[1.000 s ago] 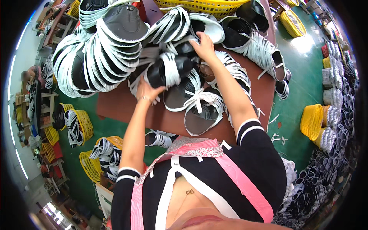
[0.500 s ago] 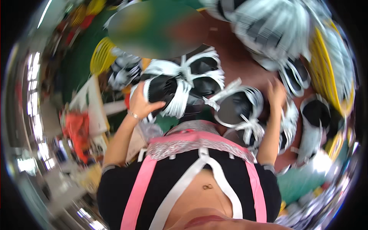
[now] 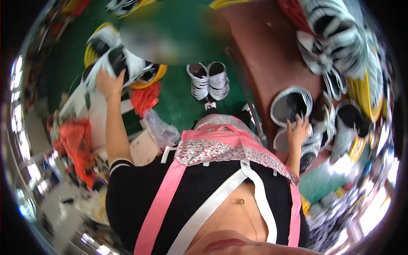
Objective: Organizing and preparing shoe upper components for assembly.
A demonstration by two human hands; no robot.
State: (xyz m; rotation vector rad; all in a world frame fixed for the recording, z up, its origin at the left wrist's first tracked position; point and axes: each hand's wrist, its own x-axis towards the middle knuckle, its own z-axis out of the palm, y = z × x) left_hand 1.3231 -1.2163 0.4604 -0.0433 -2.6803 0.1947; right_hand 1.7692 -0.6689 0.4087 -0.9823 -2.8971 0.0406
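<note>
My left hand (image 3: 109, 81) reaches out to the far left, closed round a bundle of white and black shoe uppers (image 3: 117, 61). That bundle lies against other white and black pieces by a yellow basket (image 3: 159, 73). On the right, my right hand (image 3: 299, 132) has its fingers spread at the near edge of a second bundle of uppers (image 3: 293, 104), nested into a round shape on the brown table (image 3: 255, 55). Its fingertips are over or lightly touching that bundle; I cannot tell which. Two striped stacks of uppers (image 3: 208, 80) stand side by side on the green floor ahead of me.
More bundles (image 3: 340, 38) and a yellow basket (image 3: 369, 95) line the right side of the table. Left of me are a red plastic bag (image 3: 145, 98), a clear bag (image 3: 161, 129), a pale box (image 3: 144, 146) and an orange bag (image 3: 76, 138).
My left hand has carried the tied bundle from in front of me to the far left. My right hand has come down and nearer me, beside the round bundle.
</note>
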